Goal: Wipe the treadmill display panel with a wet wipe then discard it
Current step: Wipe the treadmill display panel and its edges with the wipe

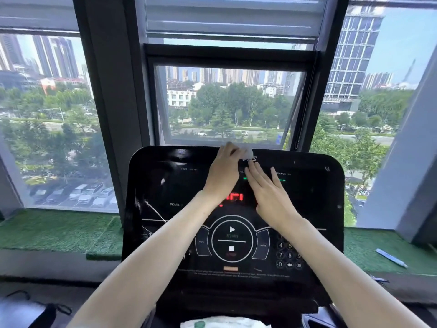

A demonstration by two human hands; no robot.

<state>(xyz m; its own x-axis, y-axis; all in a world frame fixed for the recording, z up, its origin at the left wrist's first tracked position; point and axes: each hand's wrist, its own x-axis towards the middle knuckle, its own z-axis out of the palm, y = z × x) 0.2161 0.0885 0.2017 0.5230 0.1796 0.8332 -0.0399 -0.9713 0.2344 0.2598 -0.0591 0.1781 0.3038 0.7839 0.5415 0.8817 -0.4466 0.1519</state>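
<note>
Presently the left hand (223, 172) grips the wet wipe (247, 153) at the upper edge of the treadmill display panel (307, 204) (red digits lit). The right hand (272, 195) lies flat just beside it, fingers straight, holding nothing.

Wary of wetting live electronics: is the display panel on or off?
On: red digits and green marks glow on the display panel.
</note>
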